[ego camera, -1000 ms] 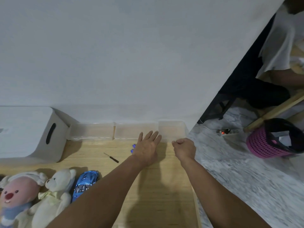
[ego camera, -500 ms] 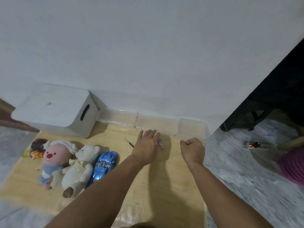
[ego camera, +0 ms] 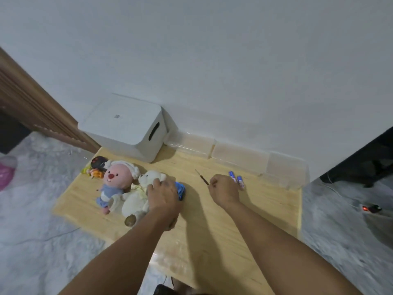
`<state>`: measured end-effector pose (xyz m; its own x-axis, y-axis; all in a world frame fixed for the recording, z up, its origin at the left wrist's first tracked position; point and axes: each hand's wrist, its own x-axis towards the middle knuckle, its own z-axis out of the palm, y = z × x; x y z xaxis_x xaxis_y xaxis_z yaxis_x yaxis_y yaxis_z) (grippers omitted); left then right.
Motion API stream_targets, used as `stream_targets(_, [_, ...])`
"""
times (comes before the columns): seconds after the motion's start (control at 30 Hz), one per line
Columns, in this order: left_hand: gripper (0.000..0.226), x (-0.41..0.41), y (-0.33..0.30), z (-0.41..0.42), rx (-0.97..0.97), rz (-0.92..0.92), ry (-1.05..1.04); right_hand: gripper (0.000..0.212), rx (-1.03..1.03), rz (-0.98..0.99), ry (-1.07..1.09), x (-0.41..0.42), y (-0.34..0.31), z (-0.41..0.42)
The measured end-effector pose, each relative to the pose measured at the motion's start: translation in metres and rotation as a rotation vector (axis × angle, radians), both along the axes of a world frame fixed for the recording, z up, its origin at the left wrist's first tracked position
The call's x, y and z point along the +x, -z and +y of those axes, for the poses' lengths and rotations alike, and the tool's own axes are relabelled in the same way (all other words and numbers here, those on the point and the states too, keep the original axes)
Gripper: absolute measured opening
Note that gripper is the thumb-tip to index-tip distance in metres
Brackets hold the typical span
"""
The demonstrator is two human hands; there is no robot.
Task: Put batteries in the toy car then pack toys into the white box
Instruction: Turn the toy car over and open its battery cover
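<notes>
Step in hand looks like the start of the battery job: getting hold of the shiny blue toy car [ego camera: 180,189] before opening it. The car sits on the light wooden board [ego camera: 265,201], just right of the cream plush bear [ego camera: 140,192], and is mostly hidden under the left hand [ego camera: 162,193]; only its blue front edge shows. Left hand lies palm-down over the car, fingers curled around it, apparently gripping, though whether it's lifted can't be told

Right hand [ego camera: 224,189] is a loose fist at the tip of the small dark-handled screwdriver [ego camera: 202,179]; fingers look closed at the handle end, but whether they actually pinch it can't be told. Two blue AA batteries [ego camera: 236,178] lie on the board right behind that hand, touching or nearly so

Next move, as a guess: flip the car underside-up with the left hand, bring the screwdriver to the battery cover screw. Needs a firm hold on the car and a fine tip alignment; the batteries could roll if knocked

Further out: pink-faced plush doll in a white cap [ego camera: 116,182] left of the bear, a small dark and orange toy [ego camera: 96,166] behind it. White lidded plastic box with a slot handle [ego camera: 127,128] stands at the far left corner against the wall, lid on, nothing packed yet
</notes>
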<state>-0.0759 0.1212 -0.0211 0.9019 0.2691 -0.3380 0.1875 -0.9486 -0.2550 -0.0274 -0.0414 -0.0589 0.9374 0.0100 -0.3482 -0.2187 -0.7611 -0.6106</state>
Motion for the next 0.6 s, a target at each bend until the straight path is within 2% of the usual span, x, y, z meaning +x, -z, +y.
stream_targets(0.17, [0.058, -0.001, 0.01, 0.012, 0.067, 0.06, 0.04, 0.045, -0.276, -0.007, -0.338, 0.006, 0.01, 0.021])
stream_targets(0.27, [0.069, -0.001, 0.013, 0.017, 0.097, 0.083, 0.088, 0.043, -0.446, -0.12, -0.463, 0.007, 0.013, 0.027])
stream_targets(0.33, [0.068, -0.001, 0.013, 0.019, 0.098, 0.075, 0.117, 0.037, -0.496, -0.156, -0.464, 0.005, 0.014, 0.03])
stream_targets(0.47, [0.051, -0.001, 0.016, 0.02, 0.032, 0.044, 0.162, 0.032, -0.505, -0.138, -0.36, -0.001, 0.015, 0.033])
stream_targets(0.6, [0.055, 0.001, 0.02, 0.022, -0.091, -0.004, 0.179, 0.031, -0.491, -0.052, -0.192, -0.005, 0.006, 0.039])
